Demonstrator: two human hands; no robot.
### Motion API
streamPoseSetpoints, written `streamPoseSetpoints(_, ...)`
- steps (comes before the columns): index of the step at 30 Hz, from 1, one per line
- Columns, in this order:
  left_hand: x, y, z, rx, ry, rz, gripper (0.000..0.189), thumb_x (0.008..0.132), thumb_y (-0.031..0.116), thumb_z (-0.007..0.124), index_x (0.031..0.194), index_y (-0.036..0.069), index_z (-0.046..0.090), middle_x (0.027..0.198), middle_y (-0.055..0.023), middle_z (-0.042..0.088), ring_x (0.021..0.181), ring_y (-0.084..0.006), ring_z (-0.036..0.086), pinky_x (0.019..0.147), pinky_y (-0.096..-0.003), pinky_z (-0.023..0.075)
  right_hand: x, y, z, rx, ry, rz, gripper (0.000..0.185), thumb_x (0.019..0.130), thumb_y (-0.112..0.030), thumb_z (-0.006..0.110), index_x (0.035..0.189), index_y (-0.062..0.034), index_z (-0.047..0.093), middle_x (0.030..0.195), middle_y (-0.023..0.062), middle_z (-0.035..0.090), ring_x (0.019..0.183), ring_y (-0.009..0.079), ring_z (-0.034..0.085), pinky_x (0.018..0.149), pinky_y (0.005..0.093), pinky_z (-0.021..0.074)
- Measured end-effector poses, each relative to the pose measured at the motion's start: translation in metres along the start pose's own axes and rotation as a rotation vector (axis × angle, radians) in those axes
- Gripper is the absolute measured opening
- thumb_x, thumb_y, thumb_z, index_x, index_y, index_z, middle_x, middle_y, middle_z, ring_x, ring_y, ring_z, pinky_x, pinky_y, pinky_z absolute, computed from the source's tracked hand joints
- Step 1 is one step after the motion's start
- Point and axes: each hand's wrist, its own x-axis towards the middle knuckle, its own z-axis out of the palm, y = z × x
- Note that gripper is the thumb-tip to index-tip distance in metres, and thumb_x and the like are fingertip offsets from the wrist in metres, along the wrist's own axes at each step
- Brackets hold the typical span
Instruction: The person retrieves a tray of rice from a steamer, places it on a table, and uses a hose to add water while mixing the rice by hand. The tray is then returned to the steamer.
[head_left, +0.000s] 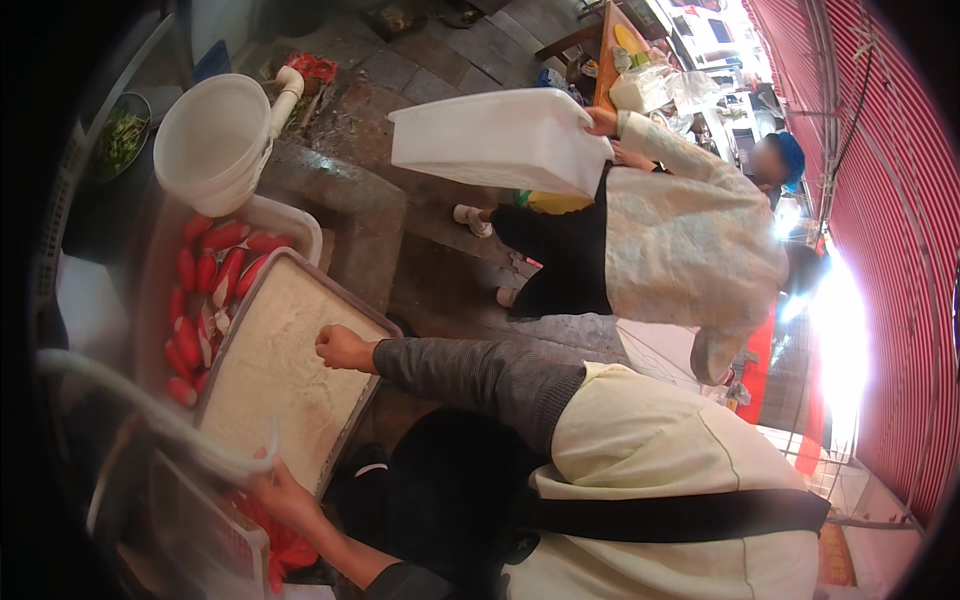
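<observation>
My right hand (343, 349), in a grey sleeve, hangs over a shallow rectangular tub (259, 341) filled with a cream-coloured, uneven mass. Its fingers are curled, and nothing shows in them. My left hand (281, 491) is lower in the picture, at the tub's edge. Its fingers close around the end of a pale hose (161, 431) that curves in from the left rim. Beyond the filled tub, elongated red vegetables (187, 343), perhaps radishes, some with white cut faces, lie in a larger plastic tub (304, 225). A white bucket (214, 142) stands at that tub's far end.
A person (690, 240) in a pale patterned top holds a large white plastic bin (495, 139). Another person in a blue cap (791, 161) is farther back. A bowl of greens (124, 142) sits at the upper left. Red plastic (289, 551) and a crate (202, 525) are near my left hand.
</observation>
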Motion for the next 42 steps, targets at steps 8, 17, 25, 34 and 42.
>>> streamPoseSetpoints(8,0.000,0.000,0.007,0.067,-0.010,0.052,0.033,0.099,0.017,0.060,0.123,-0.006,0.064,0.117,-0.0237,0.065,0.108,-0.0365,0.062,0.095,-0.0423,0.0477,-0.012,0.037,-0.018,0.076,-0.015,0.133,0.016,0.086,-0.008,0.052,0.081,0.0043,0.062,0.065,0.0130,0.063,0.056,0.0200,0.062,0.046,0.0363,0.0459)
streamPoseSetpoints(17,-0.001,0.001,0.019,0.076,-0.006,0.083,0.032,0.099,0.013,0.059,0.123,-0.006,0.064,0.116,-0.0237,0.065,0.107,-0.0383,0.062,0.095,-0.0432,0.0478,-0.004,0.023,-0.040,0.139,0.048,0.073,0.022,0.093,-0.015,0.058,0.084,0.0041,0.064,0.071,0.0131,0.066,0.060,0.0200,0.065,0.052,0.0350,0.0509)
streamPoseSetpoints(25,-0.025,0.023,0.027,-0.132,0.151,-0.017,0.023,0.093,-0.001,0.063,0.116,-0.001,0.066,0.109,-0.0127,0.063,0.100,-0.0264,0.063,0.084,-0.0348,0.0519,0.084,-0.109,-0.049,0.066,0.124,-0.282,0.023,0.101,-0.023,0.061,0.097,-0.0007,0.062,0.080,0.0067,0.068,0.068,0.0140,0.064,0.063,0.0289,0.0539)
streamPoseSetpoints(34,-0.048,0.028,0.018,-0.205,0.272,-0.074,0.021,0.091,-0.003,0.066,0.111,-0.001,0.066,0.108,-0.0128,0.064,0.101,-0.0280,0.064,0.087,-0.0369,0.0517,0.280,-0.224,-0.068,-0.657,0.140,-0.934,0.050,0.097,-0.026,0.064,0.133,0.0027,0.045,0.104,0.0211,0.068,0.090,0.0339,0.070,0.080,0.0438,0.0580)
streamPoseSetpoints(42,-0.055,0.029,0.013,-0.153,0.228,-0.076,0.022,0.090,-0.002,0.067,0.112,-0.001,0.066,0.108,-0.0150,0.064,0.100,-0.0326,0.064,0.088,-0.0399,0.0509,0.249,-0.216,-0.120,-0.846,0.269,-0.910,0.035,0.084,-0.018,0.075,0.107,0.0051,0.063,0.103,0.0214,0.068,0.084,0.0335,0.073,0.073,0.0444,0.0627)
